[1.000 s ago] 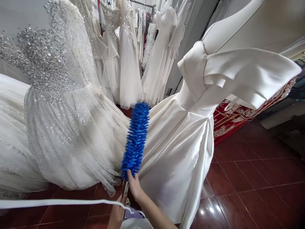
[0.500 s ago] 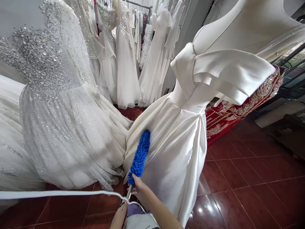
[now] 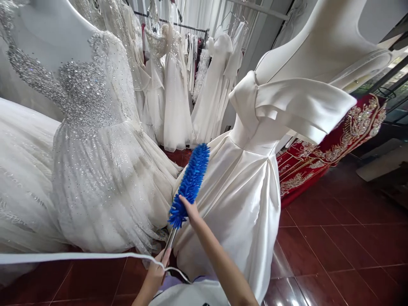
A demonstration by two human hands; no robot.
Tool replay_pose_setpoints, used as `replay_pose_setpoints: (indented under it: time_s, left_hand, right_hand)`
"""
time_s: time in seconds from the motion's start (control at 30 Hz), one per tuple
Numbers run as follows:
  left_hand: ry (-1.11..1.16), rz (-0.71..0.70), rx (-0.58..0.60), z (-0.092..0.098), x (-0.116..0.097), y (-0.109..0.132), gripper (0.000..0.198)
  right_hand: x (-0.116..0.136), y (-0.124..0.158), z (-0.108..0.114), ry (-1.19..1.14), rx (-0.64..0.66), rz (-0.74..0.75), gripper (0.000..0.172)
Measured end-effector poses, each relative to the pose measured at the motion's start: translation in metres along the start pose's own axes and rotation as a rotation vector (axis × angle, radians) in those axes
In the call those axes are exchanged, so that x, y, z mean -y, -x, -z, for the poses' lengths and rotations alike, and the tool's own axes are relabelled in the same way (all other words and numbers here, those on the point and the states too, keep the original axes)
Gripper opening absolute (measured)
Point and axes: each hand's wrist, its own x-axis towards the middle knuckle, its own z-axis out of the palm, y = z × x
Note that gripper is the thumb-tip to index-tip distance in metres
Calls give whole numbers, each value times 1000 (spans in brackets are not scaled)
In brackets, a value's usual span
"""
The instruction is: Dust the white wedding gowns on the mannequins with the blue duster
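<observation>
While the left hand (image 3: 159,265) has its grip round the handle (image 3: 171,240), the right hand (image 3: 190,209) clasps the blue duster (image 3: 191,180).
Its bristles (image 3: 199,163) slant up before the satin gown (image 3: 236,204), near the sequinned gown (image 3: 105,170) — I cannot tell whether they touch cloth. Red tiled floor (image 3: 318,250) lies below; behind, pale clothes (image 3: 191,51) hang from a rack (image 3: 188,26) — with red embroidered cloth (image 3: 321,157) at right.

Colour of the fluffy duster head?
Bright blue duster head, shown clearly in the head view.
</observation>
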Motion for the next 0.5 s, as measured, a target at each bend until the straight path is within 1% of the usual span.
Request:
replay_pose_setpoints:
  time_s: [0.03, 0.07, 0.1, 0.17, 0.27, 0.37, 0.43, 0.5]
  left_hand:
    - [19, -4, 39, -4, -11, -8, 70]
    - [34, 8, 74, -8, -19, -15, 69]
    - [46, 31, 104, -12, -25, -20, 68]
    - [74, 62, 155, -23, -30, -28, 66]
    - [64, 113, 204, -37, -23, -32, 69]
    - [34, 95, 224, -41, -9, -34, 71]
    - [38, 86, 233, -38, -5, -39, 71]
    - [59, 101, 255, -33, -9, -46, 70]
  right_hand:
    - [13, -6, 1, 3, -25, 46, 61]
    - [20, -10, 2, 7, -49, 79, 59]
    - [22, -12, 3, 11, -73, 105, 57]
    - [14, -11, 9, 26, -124, 125, 51]
    - [-13, -4, 23, 35, -200, 88, 48]
    - [-31, 2, 35, 36, -259, 42, 51]
    - [-32, 3, 35, 53, -275, 25, 51]
    - [-25, 2, 31, 74, -277, 28, 53]
